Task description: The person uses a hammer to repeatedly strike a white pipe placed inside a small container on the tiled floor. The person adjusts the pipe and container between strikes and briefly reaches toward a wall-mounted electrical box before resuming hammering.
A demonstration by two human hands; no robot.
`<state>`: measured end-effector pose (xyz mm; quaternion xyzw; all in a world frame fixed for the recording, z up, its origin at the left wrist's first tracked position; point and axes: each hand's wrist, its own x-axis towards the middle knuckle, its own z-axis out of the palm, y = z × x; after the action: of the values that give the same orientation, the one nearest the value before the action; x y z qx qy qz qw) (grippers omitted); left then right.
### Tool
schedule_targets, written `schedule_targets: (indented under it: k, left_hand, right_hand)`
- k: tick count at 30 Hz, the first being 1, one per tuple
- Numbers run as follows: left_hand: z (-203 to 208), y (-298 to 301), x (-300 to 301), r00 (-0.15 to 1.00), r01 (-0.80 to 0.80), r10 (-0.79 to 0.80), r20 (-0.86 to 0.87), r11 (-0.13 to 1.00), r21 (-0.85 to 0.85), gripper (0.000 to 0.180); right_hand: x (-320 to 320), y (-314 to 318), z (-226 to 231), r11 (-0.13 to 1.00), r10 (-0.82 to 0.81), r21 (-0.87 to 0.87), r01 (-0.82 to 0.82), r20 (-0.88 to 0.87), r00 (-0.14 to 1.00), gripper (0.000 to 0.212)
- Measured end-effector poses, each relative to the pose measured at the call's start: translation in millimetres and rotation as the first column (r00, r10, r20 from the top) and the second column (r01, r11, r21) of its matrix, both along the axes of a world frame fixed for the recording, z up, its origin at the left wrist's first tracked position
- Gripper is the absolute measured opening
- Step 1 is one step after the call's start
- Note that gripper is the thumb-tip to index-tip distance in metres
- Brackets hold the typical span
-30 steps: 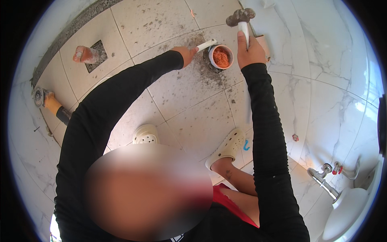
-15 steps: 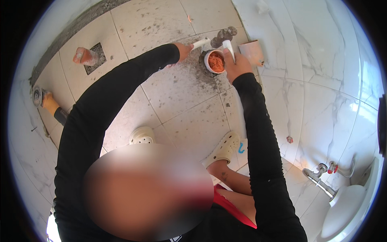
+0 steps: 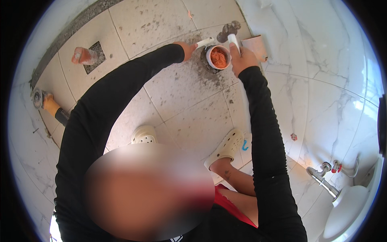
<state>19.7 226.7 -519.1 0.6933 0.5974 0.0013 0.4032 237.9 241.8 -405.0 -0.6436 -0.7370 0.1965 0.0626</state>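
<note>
A white pipe (image 3: 208,60) stands up from a broken hole in the tiled floor, with crumpled orange material (image 3: 219,57) inside it. Closed around a hammer (image 3: 228,32), my right hand (image 3: 244,59) is just right of the pipe. The hammer's handle is white and its dark, dirty head sits above the pipe's far right side. To the pipe's left, my left hand (image 3: 188,51) grips a slim white strip (image 3: 205,42); its free end points toward the pipe's far rim. Whether the strip touches the rim, I cannot tell.
Rubble lies over the tiles (image 3: 177,97). Beyond my right hand is a pinkish block (image 3: 255,47). At left are a dusty orange capped pipe (image 3: 84,56) by a square hole and a yellow angle grinder (image 3: 50,105). A washbasin (image 3: 346,211) stands at lower right.
The view has shifted a little, so the pipe and both hands appear slightly farther right. My right hand and the hammer are slightly higher in the picture. Both hands keep their holds.
</note>
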Motion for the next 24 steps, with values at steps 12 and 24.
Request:
schedule_targets:
  k: [12, 24]
  left_hand:
    - [-12, 10, -2, 0.989, -0.057, 0.055, 0.135, 0.998, 0.01, 0.084]
    - [37, -25, -16, 0.922, -0.362, 0.387, 0.003, 0.865, -0.347, 0.084]
  right_hand:
    - [-32, 34, -38, 0.986, 0.051, -0.164, -0.015, 0.214, 0.976, 0.07]
    - [101, -31, 88, 0.907, 0.409, 0.092, -0.411, 0.033, 0.912, 0.053]
